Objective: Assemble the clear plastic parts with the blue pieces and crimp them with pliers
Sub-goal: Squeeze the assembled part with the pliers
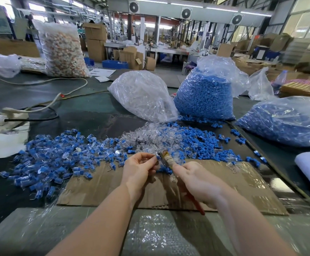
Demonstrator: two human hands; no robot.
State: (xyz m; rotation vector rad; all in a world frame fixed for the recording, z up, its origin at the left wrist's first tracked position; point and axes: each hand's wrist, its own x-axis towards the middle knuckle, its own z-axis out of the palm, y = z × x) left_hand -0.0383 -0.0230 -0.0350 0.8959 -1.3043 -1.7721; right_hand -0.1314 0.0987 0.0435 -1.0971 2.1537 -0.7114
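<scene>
Head view: our left hand [141, 168] pinches a blue-and-clear piece [158, 157] just left of the pliers [166, 159], which our right hand [194, 182] grips, nose pointing up-left at it.

Bench [87, 115]: dark, matt surface. Cardboard sheet [224, 183]: brown, matt paperboard w/ glossy clear tape strips. Bubble wrap [150, 235] at near edge: clear, shiny plastic. Pliers [166, 159]: dull metal head, neck wrapped in rough tan cord/tape, red glossy plastic handle. Loose clear parts [146, 135]: transparent, glossy plastic. Blue pieces [196, 139]: opaque matt plastic. Bags [145, 95]: thin, crinkled, shiny clear film. White cable [45, 81]: smooth plastic sheath.
</scene>
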